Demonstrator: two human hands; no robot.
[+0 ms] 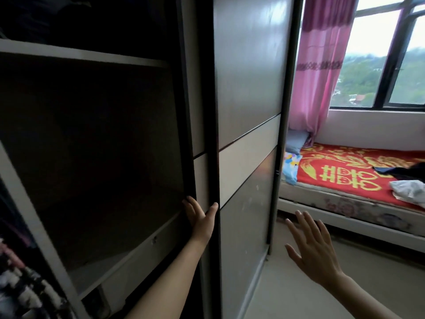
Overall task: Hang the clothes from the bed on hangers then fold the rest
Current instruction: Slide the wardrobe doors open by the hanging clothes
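The wardrobe is filling the left half of the view, its dark compartment standing open behind pale shelf edges. Its sliding door is sitting partway across, its far edge lying close to the corner of the bed. A strip of bare floor is running between the door and the bed frame. The clothes are lying on the bed's red cover at the far right: a dark garment and, just beside it, a white garment. The left hand is gripping the door's dark near edge, fingers inside and thumb in front. The right hand is hovering over the floor, fingers spread and released, holding nothing.
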